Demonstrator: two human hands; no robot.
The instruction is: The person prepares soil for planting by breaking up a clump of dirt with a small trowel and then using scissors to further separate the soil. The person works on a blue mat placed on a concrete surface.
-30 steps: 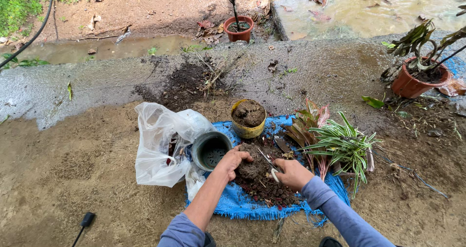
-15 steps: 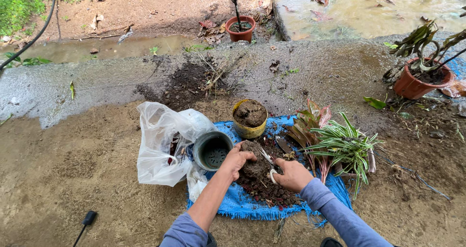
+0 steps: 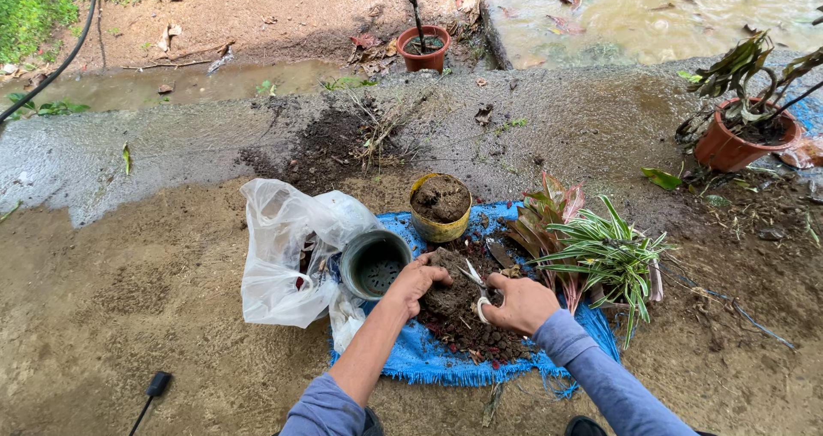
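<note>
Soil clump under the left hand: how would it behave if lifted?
The soil clump looks dark and damp, so probably heavy for its size. Loose crumbs on the blue cloth suggest it crumbles easily. The left hand likely needs support underneath.

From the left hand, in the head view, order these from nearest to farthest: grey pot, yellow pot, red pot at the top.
From the left hand:
1. Grey pot, just to its left.
2. Yellow pot, just beyond it.
3. Red pot, far up by the water.
</note>
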